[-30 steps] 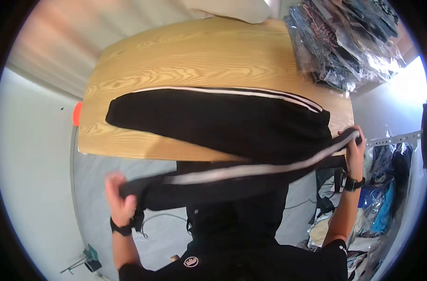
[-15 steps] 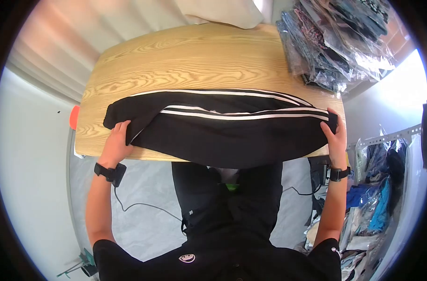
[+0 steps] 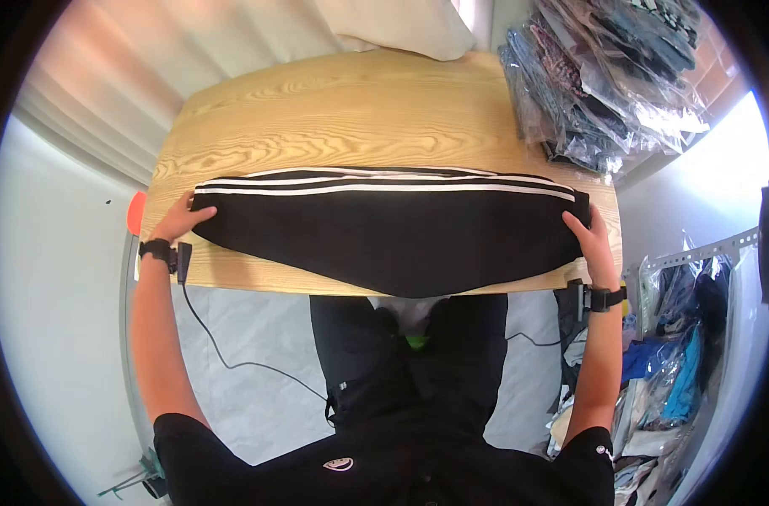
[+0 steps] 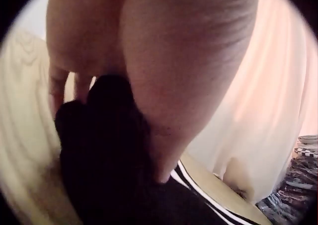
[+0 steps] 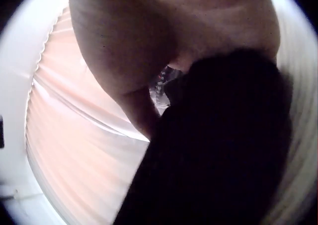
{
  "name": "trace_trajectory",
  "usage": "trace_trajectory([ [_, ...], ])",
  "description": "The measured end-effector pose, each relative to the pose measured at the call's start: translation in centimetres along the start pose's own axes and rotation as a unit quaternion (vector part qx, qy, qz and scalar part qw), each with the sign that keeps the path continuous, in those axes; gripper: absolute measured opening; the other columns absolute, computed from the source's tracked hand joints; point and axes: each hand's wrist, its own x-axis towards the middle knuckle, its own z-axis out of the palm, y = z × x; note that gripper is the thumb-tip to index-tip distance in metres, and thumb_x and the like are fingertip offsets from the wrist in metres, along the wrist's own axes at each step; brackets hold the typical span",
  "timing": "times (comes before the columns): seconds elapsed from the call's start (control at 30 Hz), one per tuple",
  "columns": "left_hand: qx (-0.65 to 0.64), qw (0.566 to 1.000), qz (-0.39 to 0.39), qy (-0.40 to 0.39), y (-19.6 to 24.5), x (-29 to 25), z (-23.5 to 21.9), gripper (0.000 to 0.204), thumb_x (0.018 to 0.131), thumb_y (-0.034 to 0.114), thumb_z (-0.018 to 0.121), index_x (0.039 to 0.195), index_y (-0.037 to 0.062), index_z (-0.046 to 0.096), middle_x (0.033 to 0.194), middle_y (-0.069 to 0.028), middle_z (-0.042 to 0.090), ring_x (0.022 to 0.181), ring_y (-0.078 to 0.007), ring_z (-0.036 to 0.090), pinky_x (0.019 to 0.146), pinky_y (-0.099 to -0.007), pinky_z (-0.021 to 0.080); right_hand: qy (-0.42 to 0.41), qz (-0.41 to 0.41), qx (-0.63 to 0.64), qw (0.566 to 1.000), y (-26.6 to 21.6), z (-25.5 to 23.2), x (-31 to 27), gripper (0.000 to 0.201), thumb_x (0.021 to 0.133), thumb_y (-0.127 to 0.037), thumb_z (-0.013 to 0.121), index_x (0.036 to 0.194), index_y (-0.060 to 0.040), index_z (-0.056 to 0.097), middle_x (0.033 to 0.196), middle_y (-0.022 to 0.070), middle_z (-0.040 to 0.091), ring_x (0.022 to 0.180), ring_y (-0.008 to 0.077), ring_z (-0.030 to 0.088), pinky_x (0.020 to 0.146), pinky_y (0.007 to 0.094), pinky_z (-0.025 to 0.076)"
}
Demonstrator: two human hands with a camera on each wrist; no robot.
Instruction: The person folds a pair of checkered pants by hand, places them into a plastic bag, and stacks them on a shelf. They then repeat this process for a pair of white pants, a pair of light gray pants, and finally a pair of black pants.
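Note:
A pair of black track pants with white side stripes lies folded lengthwise across the front of the wooden table. Its stripes run along the far edge, and the widest part bulges toward the person at the table's near edge. At the left end, my left hand pinches the black cloth, thumb on top and fingers beneath; in the left wrist view the cloth bunches between them. My right hand holds the right end the same way, with dark cloth filling much of the right wrist view.
Clothes in clear plastic bags are piled at the table's back right corner. More bagged garments hang and lie on a rack at the right. A pale curtain borders the far side. A cable trails from the left wrist.
The upper pant leg was first stretched between both hands over the near edge, then laid onto the lower one. My left hand has since moved left and away from the person, flattening the turned-back end.

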Motion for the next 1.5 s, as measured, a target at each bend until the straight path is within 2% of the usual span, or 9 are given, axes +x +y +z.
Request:
trace_trajectory([
  [0.2, -0.037, 0.991, -0.023, 0.128, 0.5, -1.5, 2.9, 0.057, 0.087, 0.028, 0.072, 0.127, -0.0066, 0.052, 0.117, -0.0175, 0.063, 0.107, -0.0232, 0.059, 0.095, -0.0337, 0.045, -0.135, 0.000, 0.086, 0.987, -3.0, -0.1, -2.4, 0.061, 0.087, -0.009, 0.070, 0.139, 0.0040, 0.042, 0.132, 0.0089, 0.054, 0.121, 0.0169, 0.050, 0.104, 0.0291, 0.037],
  [0.3, -0.080, 0.994, 0.005, 0.074, 0.7, -2.8, 2.5, 0.057, 0.088, 0.026, 0.072, 0.129, -0.0068, 0.051, 0.120, -0.0160, 0.062, 0.109, -0.0225, 0.058, 0.097, -0.0331, 0.044, -0.121, -0.058, -0.012, 0.991, -1.6, -1.4, -2.0, 0.053, 0.087, -0.004, 0.068, 0.135, 0.0028, 0.048, 0.126, 0.0074, 0.058, 0.115, 0.0153, 0.054, 0.100, 0.0288, 0.041],
  [0.43, -0.143, 0.962, -0.058, -0.225, 0.1, -6.0, 0.1, 0.065, 0.081, 0.014, 0.076, 0.137, -0.0027, 0.047, 0.128, -0.0109, 0.059, 0.114, -0.0195, 0.057, 0.099, -0.0312, 0.044, -0.061, -0.093, -0.021, 0.994, -5.1, -4.4, -1.0, 0.041, 0.084, -0.001, 0.067, 0.123, 0.0026, 0.056, 0.111, 0.0074, 0.065, 0.102, 0.0139, 0.059, 0.091, 0.0278, 0.046],
  [0.6, 0.008, 0.998, 0.057, 0.010, 1.2, -8.6, 3.8, 0.042, 0.079, 0.013, 0.079, 0.113, 0.0042, 0.057, 0.103, -0.0073, 0.064, 0.093, -0.0161, 0.061, 0.080, -0.0315, 0.050, 0.002, -0.228, -0.166, 0.959, -2.5, -2.3, -0.7, 0.035, 0.090, -0.017, 0.068, 0.118, 0.0009, 0.057, 0.111, 0.0065, 0.059, 0.103, 0.0149, 0.056, 0.091, 0.0282, 0.043],
  [0.7, 0.148, 0.975, 0.046, 0.161, 2.1, -10.2, 6.1, 0.039, 0.080, 0.013, 0.078, 0.110, 0.0033, 0.057, 0.102, -0.0075, 0.064, 0.092, -0.0166, 0.060, 0.080, -0.0315, 0.049, 0.018, -0.150, -0.113, 0.982, -1.1, -2.7, 0.1, 0.033, 0.093, -0.018, 0.064, 0.119, 0.0010, 0.057, 0.110, 0.0074, 0.058, 0.104, 0.0147, 0.056, 0.089, 0.0273, 0.043],
  [0.97, -0.090, 0.959, 0.084, 0.254, -0.1, -10.6, 5.7, 0.024, 0.092, 0.010, 0.066, 0.108, -0.0037, 0.055, 0.101, -0.0092, 0.067, 0.089, -0.0121, 0.061, 0.079, -0.0281, 0.049, 0.146, -0.107, -0.025, 0.983, -3.8, -2.0, 1.6, 0.026, 0.094, -0.020, 0.064, 0.105, 0.0041, 0.066, 0.090, 0.0012, 0.067, 0.084, 0.0075, 0.057, 0.075, 0.0246, 0.047],
  [1.13, -0.068, 0.969, -0.023, 0.236, -4.0, -8.0, 6.4, 0.043, 0.088, 0.025, 0.074, 0.112, -0.0059, 0.056, 0.098, -0.0140, 0.069, 0.088, -0.0138, 0.065, 0.076, -0.0261, 0.049, 0.085, -0.145, -0.273, 0.947, -0.7, -1.6, 3.0, 0.043, 0.085, -0.025, 0.073, 0.114, 0.0046, 0.061, 0.107, 0.0197, 0.066, 0.102, 0.0295, 0.062, 0.091, 0.0368, 0.047],
  [1.33, -0.122, 0.960, -0.173, 0.185, -0.5, -11.7, 6.0, 0.047, 0.089, 0.042, 0.068, 0.110, 0.0007, 0.061, 0.096, -0.0067, 0.066, 0.086, -0.0160, 0.063, 0.076, -0.0308, 0.050, 0.141, -0.006, 0.100, 0.985, 1.5, -3.8, -4.1, 0.050, 0.088, -0.020, 0.069, 0.130, -0.0012, 0.051, 0.129, 0.0133, 0.055, 0.121, 0.0267, 0.050, 0.101, 0.0385, 0.041],
  [1.5, -0.389, 0.891, -0.218, 0.081, 0.3, -13.6, 5.5, 0.050, 0.088, 0.052, 0.064, 0.118, 0.0117, 0.059, 0.105, -0.0045, 0.065, 0.093, -0.0191, 0.062, 0.078, -0.0370, 0.050, -0.092, 0.151, 0.558, 0.811, -0.2, -3.0, -8.8, 0.037, 0.093, -0.019, 0.056, 0.126, -0.0038, 0.052, 0.129, 0.0108, 0.055, 0.124, 0.0261, 0.047, 0.108, 0.0486, 0.034],
])
